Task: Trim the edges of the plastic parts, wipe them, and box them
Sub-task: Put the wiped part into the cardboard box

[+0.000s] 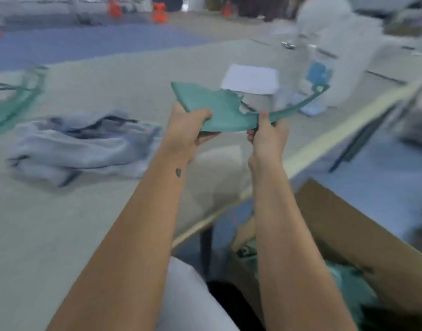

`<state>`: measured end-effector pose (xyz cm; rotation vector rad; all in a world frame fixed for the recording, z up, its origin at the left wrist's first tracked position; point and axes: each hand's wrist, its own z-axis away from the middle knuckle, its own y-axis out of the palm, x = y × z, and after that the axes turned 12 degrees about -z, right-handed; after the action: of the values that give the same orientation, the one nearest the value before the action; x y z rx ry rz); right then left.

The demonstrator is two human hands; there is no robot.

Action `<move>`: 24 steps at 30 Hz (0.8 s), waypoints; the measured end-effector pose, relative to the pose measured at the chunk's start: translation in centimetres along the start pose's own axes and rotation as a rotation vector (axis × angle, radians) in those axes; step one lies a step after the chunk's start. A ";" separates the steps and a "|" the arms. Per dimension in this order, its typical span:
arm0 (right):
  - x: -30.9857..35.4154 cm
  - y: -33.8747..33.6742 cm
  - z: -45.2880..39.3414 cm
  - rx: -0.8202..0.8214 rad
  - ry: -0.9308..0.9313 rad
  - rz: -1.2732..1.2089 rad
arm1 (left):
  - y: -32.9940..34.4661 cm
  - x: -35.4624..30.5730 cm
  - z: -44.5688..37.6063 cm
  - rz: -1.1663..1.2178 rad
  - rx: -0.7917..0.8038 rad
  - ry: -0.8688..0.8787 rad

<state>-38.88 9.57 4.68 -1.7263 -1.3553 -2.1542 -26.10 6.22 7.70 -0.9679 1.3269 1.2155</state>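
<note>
My left hand [188, 126] and right hand [267, 132] both grip the green part [212, 108], fingers curled round it, held above the counter [86, 223]; cloth [81, 144] lies left, box [348, 223] right

green parts [12, 101] cut off left, blurred

The teal plastic part [212, 108] looks smooth and matt. A grey cloth [83, 144] lies rumpled on the matt counter [62, 235]; the box [348, 223] is brown cardboard.
</note>
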 end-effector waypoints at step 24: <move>-3.4 -35.6 3.7 -0.960 0.622 0.220 | 13.8 26.6 10.9 -1.017 0.718 -0.703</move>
<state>-54.06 32.20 -18.79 -1.0337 0.0557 -3.0185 -41.21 21.33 -15.99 -0.4653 0.4666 0.1793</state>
